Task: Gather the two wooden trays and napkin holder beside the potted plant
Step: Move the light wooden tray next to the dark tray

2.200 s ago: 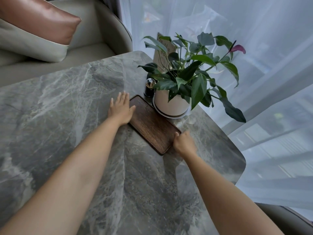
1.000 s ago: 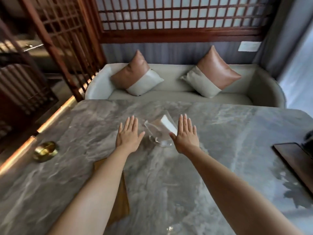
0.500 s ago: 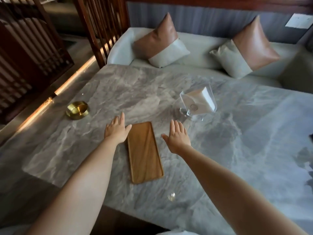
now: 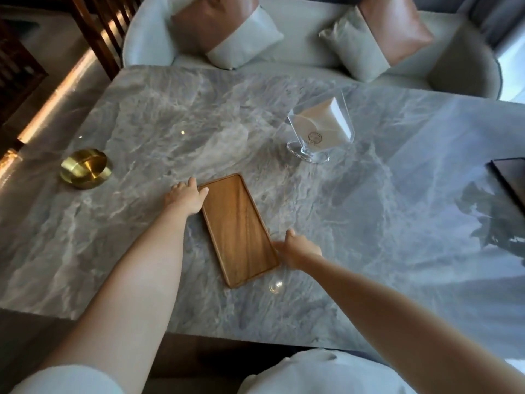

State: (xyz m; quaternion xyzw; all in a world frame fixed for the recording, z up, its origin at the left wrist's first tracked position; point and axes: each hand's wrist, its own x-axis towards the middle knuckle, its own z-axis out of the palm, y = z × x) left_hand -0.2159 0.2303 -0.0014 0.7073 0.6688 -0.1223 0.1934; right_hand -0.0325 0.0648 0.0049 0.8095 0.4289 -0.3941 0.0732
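Both hands bracket the light wooden tray at opposite corners.

The left hand (image 4: 186, 198) curls on the far-left corner, the right hand (image 4: 297, 249) on the near-right edge; neither grip is clearly closed. The light wooden tray (image 4: 239, 226) lies flat, long axis near-right to far-left. Bare marble table (image 4: 369, 223) runs right toward the dark tray (image 4: 511, 177); the napkin holder (image 4: 321, 132) stands far-right.

The dark tray (image 4: 511, 180) is cut off by the right edge.

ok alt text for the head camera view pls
Two bare hands, left hand and right hand, grip opposite corners of a light rectangular wooden tray on a grey marble table. A clear acrylic napkin holder stands beyond.
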